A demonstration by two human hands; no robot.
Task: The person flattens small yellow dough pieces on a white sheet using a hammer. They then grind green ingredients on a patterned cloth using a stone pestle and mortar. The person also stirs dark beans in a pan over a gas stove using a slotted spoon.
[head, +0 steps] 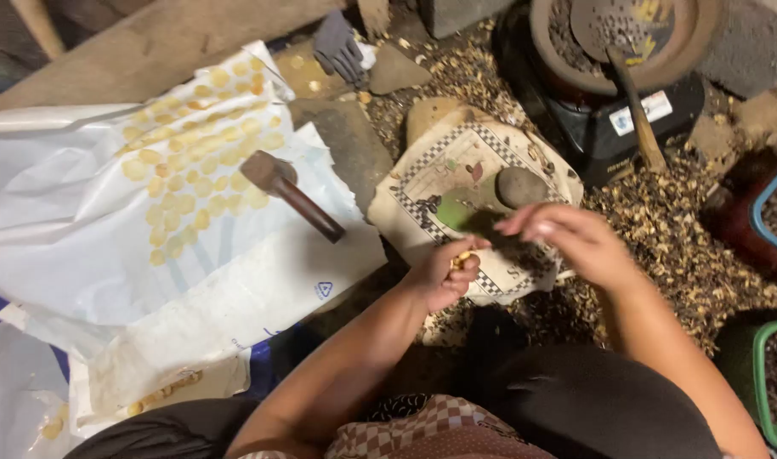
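My left hand is curled shut around a small yellowish nut kernel, held just over the near edge of a patterned cloth with a checked border. My right hand hovers over the same cloth, fingers loosely together and blurred; whether it holds anything is unclear. A rounded grey stone sits on the cloth just beyond my right hand. A small dark hammer with a brown handle lies on the white plastic sheet to the left.
Pale yellow kernels are spread on the white sheet. Broken shells litter the ground at right. A round pan with a wooden-handled scoop stands on a dark stove at the top. Blue and green containers sit at the right edge.
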